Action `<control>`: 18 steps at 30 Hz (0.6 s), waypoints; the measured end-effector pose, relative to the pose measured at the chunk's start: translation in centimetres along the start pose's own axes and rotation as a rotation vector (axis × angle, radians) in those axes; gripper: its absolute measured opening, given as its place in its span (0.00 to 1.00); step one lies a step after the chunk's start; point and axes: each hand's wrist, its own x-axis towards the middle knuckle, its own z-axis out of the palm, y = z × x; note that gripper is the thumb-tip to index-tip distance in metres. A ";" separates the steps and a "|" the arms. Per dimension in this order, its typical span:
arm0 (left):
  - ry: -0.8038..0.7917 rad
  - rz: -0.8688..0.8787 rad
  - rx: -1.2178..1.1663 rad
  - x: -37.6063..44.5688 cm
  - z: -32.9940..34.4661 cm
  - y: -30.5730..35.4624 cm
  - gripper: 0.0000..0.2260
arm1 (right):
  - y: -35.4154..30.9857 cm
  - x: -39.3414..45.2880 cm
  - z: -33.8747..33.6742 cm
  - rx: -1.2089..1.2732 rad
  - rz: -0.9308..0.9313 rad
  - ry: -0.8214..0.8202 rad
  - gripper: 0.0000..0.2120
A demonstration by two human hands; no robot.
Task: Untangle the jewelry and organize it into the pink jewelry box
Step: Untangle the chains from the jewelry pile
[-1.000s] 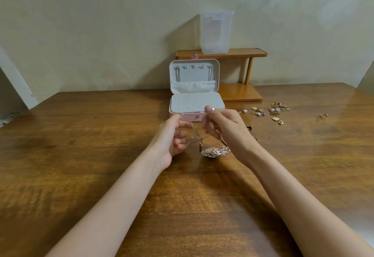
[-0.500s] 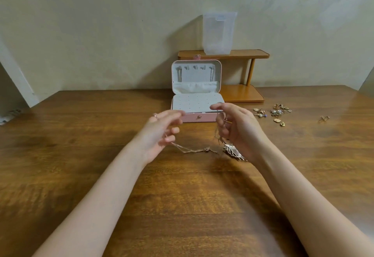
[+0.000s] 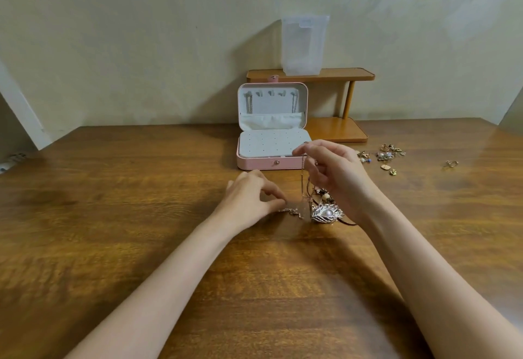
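The fingers (image 3: 304,150) of the right hand (image 3: 336,172) pinch a thin chain (image 3: 302,177) at its top, thumb against forefinger, so that it hangs straight down in front of the box (image 3: 271,143); the other fingers of that hand are loosely curled. The left hand (image 3: 249,197) lies low on the worktop (image 3: 113,217), its thumb and forefinger tips closed together on the near end of a second chain (image 3: 291,212) that lies flat on the wood. Between the two hands, just under the right wrist, sits a tangle (image 3: 321,196) of beads and links, with a silver leaf pendant (image 3: 325,214) holding a pearl at its near edge and a dark cord (image 3: 349,222) trailing out to the right. The box stands open beyond the hands, lid upright, its pale perforated tray facing up and its front wall just behind the right fingertips. Behind it a small wooden shelf (image 3: 339,129) stands against the wall, bearing a clear plastic container (image 3: 304,44). To the right of the box, a loose scatter of small pieces (image 3: 385,156) lies on the worktop, and one ring (image 3: 450,164) lies well apart nearer the right edge. Broad bare wood runs left of the hands to the left edge and toward the near edge between the forearms.
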 end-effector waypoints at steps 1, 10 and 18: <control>-0.018 0.010 0.021 0.0 -0.1 -0.1 0.04 | 0.0 0.0 -0.1 -0.022 -0.007 0.018 0.09; 0.029 0.100 0.134 0.1 0.8 -0.2 0.04 | 0.1 0.1 -0.2 -0.077 -0.024 0.044 0.10; 0.002 0.048 -0.146 0.3 -0.4 -0.8 0.01 | 0.3 0.1 -0.2 -0.174 -0.030 0.042 0.10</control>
